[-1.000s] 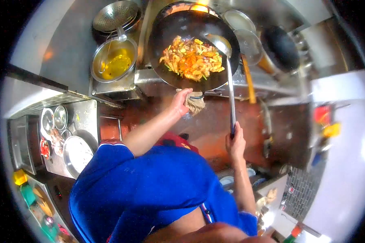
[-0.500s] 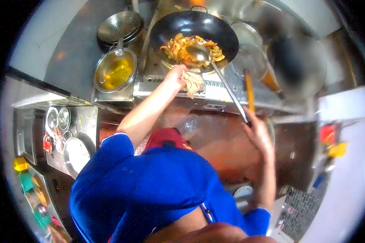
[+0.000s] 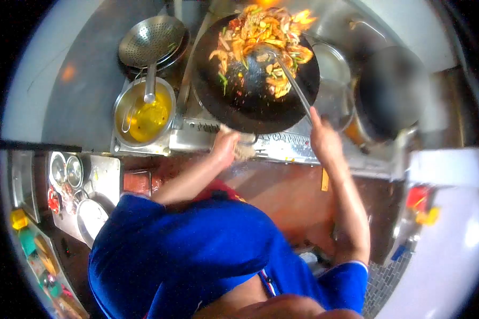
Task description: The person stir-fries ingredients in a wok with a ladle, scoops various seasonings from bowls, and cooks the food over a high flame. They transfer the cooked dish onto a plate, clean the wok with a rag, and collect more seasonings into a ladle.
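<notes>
My left hand [image 3: 226, 146] is closed round a tan cloth [image 3: 245, 151] at the near rim of a black wok [image 3: 250, 114]. The wok tilts, and the cooked food [image 3: 269, 32] is bunched and partly airborne over its far side. My right hand [image 3: 323, 135] grips the handle of a metal ladle [image 3: 298, 90], whose bowl is among the food inside the wok and partly hidden by it.
A perforated strainer [image 3: 151, 42] lies at the left, over a bowl of yellow oil [image 3: 151, 119]. Right of the wok are a round metal lid or pan [image 3: 330, 64] and a blurred dark wok [image 3: 391, 95]. A counter at the left holds a white bowl [image 3: 92, 218].
The wok has tipped and the food has risen toward its far side. My right hand has moved up toward the wok with the ladle; my left hand still grips the cloth.
</notes>
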### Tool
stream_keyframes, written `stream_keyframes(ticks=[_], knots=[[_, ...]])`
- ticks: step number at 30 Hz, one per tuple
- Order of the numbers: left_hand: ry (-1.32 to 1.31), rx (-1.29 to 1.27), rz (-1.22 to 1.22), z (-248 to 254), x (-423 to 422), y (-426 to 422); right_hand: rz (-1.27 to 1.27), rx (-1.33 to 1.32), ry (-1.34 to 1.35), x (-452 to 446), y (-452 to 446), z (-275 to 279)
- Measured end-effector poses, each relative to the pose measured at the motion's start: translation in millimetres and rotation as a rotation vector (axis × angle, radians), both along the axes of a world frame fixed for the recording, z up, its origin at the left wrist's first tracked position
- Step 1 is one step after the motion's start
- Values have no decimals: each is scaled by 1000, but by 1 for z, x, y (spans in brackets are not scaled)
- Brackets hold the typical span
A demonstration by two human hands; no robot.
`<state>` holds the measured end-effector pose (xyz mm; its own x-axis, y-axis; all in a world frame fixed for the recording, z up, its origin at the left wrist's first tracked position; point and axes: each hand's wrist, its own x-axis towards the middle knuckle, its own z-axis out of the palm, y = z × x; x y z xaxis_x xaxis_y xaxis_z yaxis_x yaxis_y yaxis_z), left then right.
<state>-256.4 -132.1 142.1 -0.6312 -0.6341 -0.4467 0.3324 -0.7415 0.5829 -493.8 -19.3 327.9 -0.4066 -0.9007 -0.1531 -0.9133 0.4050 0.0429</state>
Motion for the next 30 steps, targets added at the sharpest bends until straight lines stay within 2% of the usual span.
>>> stream_keyframes(ticks=[1,2,4,6,7,9,11,12,13,15,17,18,20,21,22,23,25,27,28,29,30], knots=[[55,35,183,29,4,8,7,-46,-115,1,11,11],[-18,3,286,57,3,8,11,-91,-232,-2,24,28],[-34,76,18,56,9,-19,-224,65,-469,10,40,99],[-7,192,68,86,-5,-48,-77,136,-433,-3,58,132],[21,165,53,86,-10,-59,139,38,-433,-10,60,134],[84,132,-78,70,-20,-79,91,89,-325,-19,45,94],[46,14,-104,44,-19,-73,107,36,-226,-15,11,57],[29,-45,-114,34,-18,-69,34,92,-111,-11,-4,40],[30,-58,-169,26,-8,-56,34,13,-81,-4,-15,26],[-53,-229,-74,33,9,-29,42,-113,-84,0,-17,19],[-38,-139,111,63,5,-28,56,-198,-153,10,4,27],[-28,-102,204,83,2,-28,10,-137,-249,21,7,69],[-52,33,-61,80,11,-62,76,-160,-419,1,33,100],[16,122,-59,58,2,-86,3,-11,-404,8,27,131],[-29,131,-26,74,-8,-99,-73,137,-387,14,23,153],[-23,112,-61,69,-19,-112,-11,197,-302,9,17,148],[-46,106,-107,66,-26,-114,-239,401,-220,14,-23,115],[-97,127,-116,69,-26,-101,-141,323,-81,10,-48,59],[-95,25,-172,59,-18,-96,-29,146,17,1,-47,24],[-97,-78,-230,37,-4,-89,-18,-2,34,2,-41,1],[-51,-108,-123,21,2,-76,-12,-157,53,7,-34,-13]])
